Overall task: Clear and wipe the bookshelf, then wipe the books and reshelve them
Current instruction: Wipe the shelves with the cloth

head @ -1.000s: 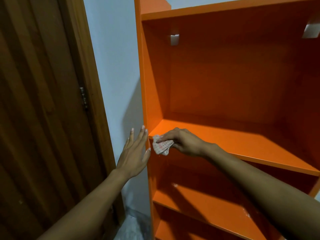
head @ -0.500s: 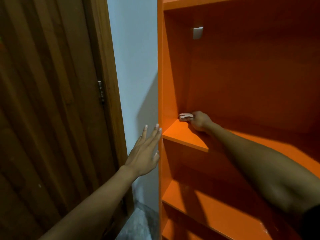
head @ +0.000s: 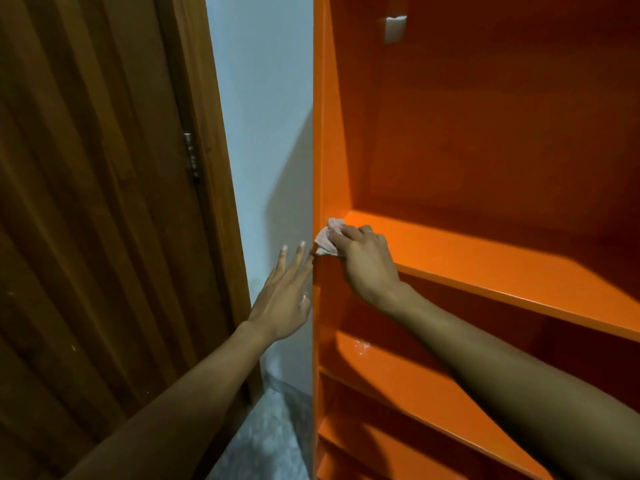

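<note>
The right hand [head: 363, 261] pinches a crumpled cloth [head: 328, 237] at the shelf board's [head: 485, 261] front-left corner; the unwiped board runs rightward; the left hand [head: 285, 299], fingers spread and empty, braces the bookshelf's [head: 317, 150] outer left side.

Home room: wooden door [head: 86, 220], bookshelf [head: 485, 133]

We've got an orange bookshelf [head: 485, 133] here; on its middle shelf [head: 502, 268] a small pinkish cloth [head: 327, 237] sits right at the front left corner.
</note>
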